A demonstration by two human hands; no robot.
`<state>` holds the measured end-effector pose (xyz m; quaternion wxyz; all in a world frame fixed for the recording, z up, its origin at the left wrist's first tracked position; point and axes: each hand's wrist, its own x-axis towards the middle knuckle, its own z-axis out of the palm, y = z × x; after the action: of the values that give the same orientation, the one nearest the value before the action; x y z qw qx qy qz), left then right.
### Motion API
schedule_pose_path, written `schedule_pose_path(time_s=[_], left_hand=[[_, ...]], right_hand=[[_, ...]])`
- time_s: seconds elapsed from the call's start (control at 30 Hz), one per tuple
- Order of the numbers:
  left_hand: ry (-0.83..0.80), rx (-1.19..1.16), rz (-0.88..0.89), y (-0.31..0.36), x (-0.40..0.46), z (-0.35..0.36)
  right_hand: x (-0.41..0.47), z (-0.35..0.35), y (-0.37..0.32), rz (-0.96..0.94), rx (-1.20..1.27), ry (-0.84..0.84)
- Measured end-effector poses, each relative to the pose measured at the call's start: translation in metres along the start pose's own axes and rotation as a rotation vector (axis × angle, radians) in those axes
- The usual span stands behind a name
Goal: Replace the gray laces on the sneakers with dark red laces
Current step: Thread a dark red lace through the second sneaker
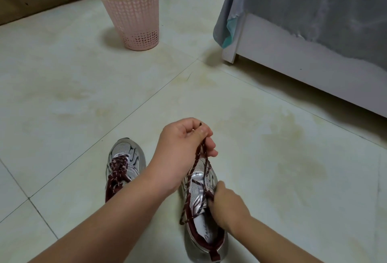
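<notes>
Pinching both ends of the dark red lace (pixel 200 153) w/ the left hand (pixel 184 143), held up over the right sneaker (pixel 202 206) on the floor (pixel 83 95). Right hand (pixel 226 202) grips the shoe's tongue/side. Left sneaker (pixel 123 164) sits just beside it, already laced in dark red. Pink basket (pixel 130 11) further back, bed (pixel 303 32) off to the right

A home bedroom: draped bed (pixel 314 38), pink wastebasket (pixel 134 11) (tiled floor (pixel 83 95)).
</notes>
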<state>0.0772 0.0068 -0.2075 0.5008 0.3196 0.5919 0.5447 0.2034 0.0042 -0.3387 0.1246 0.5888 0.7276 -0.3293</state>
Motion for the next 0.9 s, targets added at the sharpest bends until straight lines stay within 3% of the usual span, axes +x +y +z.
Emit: schedule_pose_path(time_s=[0.13, 0.3, 0.43, 0.63, 0.9], left_hand=[[0.015, -0.042, 0.118, 0.034, -0.001, 0.004], [0.005, -0.166, 0.463, 0.110, -0.001, -0.021], [0.052, -0.071, 0.437, 0.108, 0.004, -0.036], [0.007, 0.422, 0.086, -0.002, 0.036, -0.027], [-0.331, 1.217, 0.029, -0.118, 0.035, 0.001]], right_hand=[[0.009, 0.012, 0.003, 0.057, -0.011, 0.010], [0.015, 0.011, 0.003, 0.098, 0.011, -0.022], [0.016, 0.012, 0.006, 0.057, -0.014, -0.035], [0.012, 0.005, 0.009, 0.014, 0.009, -0.020], [0.011, 0.003, 0.011, 0.006, 0.038, -0.051]])
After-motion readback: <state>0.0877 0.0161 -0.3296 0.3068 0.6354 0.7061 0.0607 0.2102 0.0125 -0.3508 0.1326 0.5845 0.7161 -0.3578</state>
